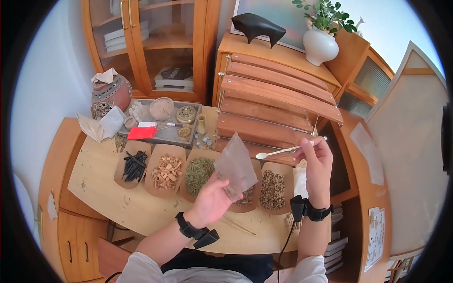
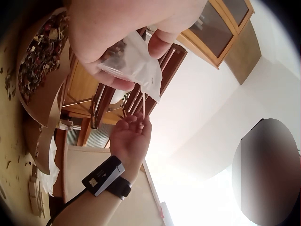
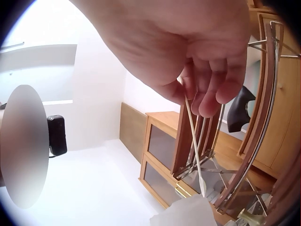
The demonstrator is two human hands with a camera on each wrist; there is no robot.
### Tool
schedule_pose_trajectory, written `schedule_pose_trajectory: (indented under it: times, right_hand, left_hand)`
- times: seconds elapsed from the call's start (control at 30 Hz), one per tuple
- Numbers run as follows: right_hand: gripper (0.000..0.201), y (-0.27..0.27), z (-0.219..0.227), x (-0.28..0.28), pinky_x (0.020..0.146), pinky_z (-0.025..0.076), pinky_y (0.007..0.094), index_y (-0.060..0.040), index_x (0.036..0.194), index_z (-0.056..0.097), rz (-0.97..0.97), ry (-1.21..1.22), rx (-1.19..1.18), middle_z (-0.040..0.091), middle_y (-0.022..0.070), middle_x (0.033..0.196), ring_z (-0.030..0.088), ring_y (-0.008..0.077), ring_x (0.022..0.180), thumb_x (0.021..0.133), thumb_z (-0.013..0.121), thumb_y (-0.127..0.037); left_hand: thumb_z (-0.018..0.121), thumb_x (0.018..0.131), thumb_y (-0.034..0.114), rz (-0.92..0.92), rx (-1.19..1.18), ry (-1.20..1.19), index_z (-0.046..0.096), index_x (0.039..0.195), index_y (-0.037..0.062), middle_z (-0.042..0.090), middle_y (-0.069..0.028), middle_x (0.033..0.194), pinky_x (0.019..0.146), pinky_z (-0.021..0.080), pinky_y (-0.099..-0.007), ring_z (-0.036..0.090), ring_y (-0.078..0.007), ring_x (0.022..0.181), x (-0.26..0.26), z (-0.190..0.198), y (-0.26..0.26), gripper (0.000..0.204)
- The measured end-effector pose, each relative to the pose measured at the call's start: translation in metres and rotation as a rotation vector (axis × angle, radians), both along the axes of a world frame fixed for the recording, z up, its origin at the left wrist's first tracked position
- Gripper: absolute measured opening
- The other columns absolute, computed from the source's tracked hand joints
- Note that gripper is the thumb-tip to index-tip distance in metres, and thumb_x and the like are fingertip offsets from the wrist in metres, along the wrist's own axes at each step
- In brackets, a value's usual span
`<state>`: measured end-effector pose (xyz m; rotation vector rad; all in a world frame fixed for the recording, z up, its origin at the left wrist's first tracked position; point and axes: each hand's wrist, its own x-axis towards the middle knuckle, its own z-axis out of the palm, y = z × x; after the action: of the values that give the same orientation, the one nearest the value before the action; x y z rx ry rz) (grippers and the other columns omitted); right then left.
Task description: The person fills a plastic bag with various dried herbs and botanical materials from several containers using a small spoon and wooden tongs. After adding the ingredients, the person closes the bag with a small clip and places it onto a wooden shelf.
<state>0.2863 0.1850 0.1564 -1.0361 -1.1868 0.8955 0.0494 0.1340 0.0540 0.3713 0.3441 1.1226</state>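
My left hand (image 1: pixel 211 199) holds a small translucent pouch (image 1: pixel 237 165) upright between thumb and fingers, over the row of paper trays. Some dark bits show through the pouch's lower part in the left wrist view. To the right, my right hand (image 1: pixel 319 162) pinches the end of a thin, pale spoon (image 1: pixel 281 151) by its long handle. The spoon's small bowl points left, towards the pouch and apart from it. In the right wrist view, the spoon (image 3: pixel 195 146) slants down to the pale pouch (image 3: pixel 186 214) at the bottom edge.
Paper trays hold black sticks (image 1: pixel 135 166), tan chips (image 1: pixel 166 172), green dried herb (image 1: pixel 198 175) and brownish pieces (image 1: pixel 272 189); another is partly behind the pouch. A grey tray (image 1: pixel 160 140) with small vessels stands behind them, beside a slatted wooden rack (image 1: pixel 264 127). Thin sticks (image 1: pixel 238 225) lie in front.
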Motion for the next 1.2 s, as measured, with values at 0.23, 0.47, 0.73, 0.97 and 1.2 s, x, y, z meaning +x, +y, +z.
schedule_pose_trajectory:
  times: [0.23, 0.47, 0.73, 0.97, 1.2]
  right_hand:
    - [0.011, -0.010, -0.001, -0.023, 0.068, 0.047, 0.0207, -0.0034, 0.099, 0.061, 0.144, -0.136, -0.102, 0.064, 0.0017, 0.083, 0.058, 0.0066, 0.073, 0.101, 0.062, -0.014]
    - [0.016, -0.006, -0.027, -0.027, 0.074, 0.046, 0.0233, -0.0039, 0.107, 0.055, 0.273, -0.194, -0.034, 0.059, -0.0018, 0.085, 0.054, 0.0068, 0.080, 0.108, 0.047, -0.018]
    - [0.038, -0.016, -0.024, -0.037, 0.057, 0.033, 0.0203, -0.0087, 0.132, 0.056, 0.422, -0.249, -0.124, 0.043, -0.0070, 0.072, 0.037, 0.0024, 0.065, 0.096, 0.067, -0.012]
    - [0.018, -0.013, -0.033, -0.038, 0.053, 0.030, 0.0182, -0.0064, 0.114, 0.059, 0.425, -0.093, -0.208, 0.049, -0.0088, 0.073, 0.037, -0.0009, 0.061, 0.099, 0.065, -0.015]
    - [0.012, -0.016, -0.039, -0.044, 0.053, 0.031, 0.0174, -0.0078, 0.104, 0.056, 0.355, 0.129, -0.263, 0.053, -0.0083, 0.078, 0.041, -0.0009, 0.062, 0.101, 0.064, -0.016]
  left_hand:
    - [0.055, 0.095, 0.015, 0.053, -0.018, 0.094, 0.028, 0.155, 0.0184, 0.051, -0.0057, 0.140, 0.072, 0.051, -0.0359, 0.060, -0.0231, 0.113, -0.002, -0.001, 0.003, 0.065]
    - [0.050, 0.098, 0.024, -0.097, -0.015, -0.065, 0.032, 0.154, 0.0184, 0.056, -0.0089, 0.130, 0.059, 0.047, -0.0297, 0.061, -0.0245, 0.090, -0.007, 0.000, 0.005, 0.059]
    - [0.048, 0.101, 0.027, -0.230, 0.046, -0.016, 0.033, 0.153, 0.0111, 0.057, -0.0107, 0.127, 0.055, 0.046, -0.0276, 0.061, -0.0217, 0.087, -0.006, -0.003, 0.006, 0.057]
    - [0.043, 0.105, 0.037, -0.207, 0.077, -0.077, 0.031, 0.154, 0.0094, 0.053, -0.0122, 0.139, 0.089, 0.051, -0.0423, 0.055, -0.0286, 0.123, -0.005, 0.004, 0.006, 0.058]
    - [0.043, 0.105, 0.042, 0.116, 0.285, 0.039, 0.039, 0.147, 0.0122, 0.047, -0.0137, 0.149, 0.113, 0.035, -0.0534, 0.042, -0.0318, 0.140, -0.001, -0.011, 0.014, 0.052]
